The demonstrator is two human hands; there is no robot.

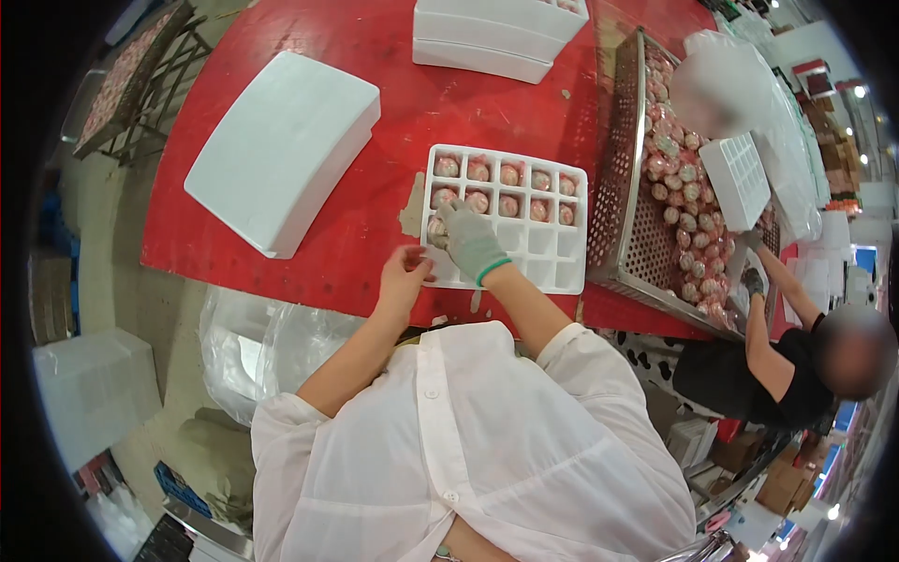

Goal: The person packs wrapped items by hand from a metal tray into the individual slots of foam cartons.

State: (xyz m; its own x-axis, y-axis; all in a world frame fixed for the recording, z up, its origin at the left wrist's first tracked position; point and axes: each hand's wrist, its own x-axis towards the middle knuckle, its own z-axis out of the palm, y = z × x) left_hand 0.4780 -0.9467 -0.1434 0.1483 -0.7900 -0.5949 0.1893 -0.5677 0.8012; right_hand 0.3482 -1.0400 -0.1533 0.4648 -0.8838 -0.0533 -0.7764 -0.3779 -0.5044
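A white foam tray [573,234] with square compartments lies on the red table before me. Its two far rows hold round, egg-like balls [510,175] in clear wrap with reddish print. Another wrapped ball sits at the left of the third row, partly under my right hand [473,242]. That hand wears a pale glove with a green cuff, and its fingers are bent down around the ball. My left hand [406,272] is bare and beside the tray's near left edge, fingers loosely bent and apart, with nothing visible in them. Whether it touches the edge is unclear.
A closed white foam box [281,150] stands at left, stacked foam boxes [487,42] at the far side. On the right, a perforated metal bin [613,197] holds many wrapped balls. A co-worker [773,365] there holds another foam tray [735,183]; a second person in white leans over the bin.
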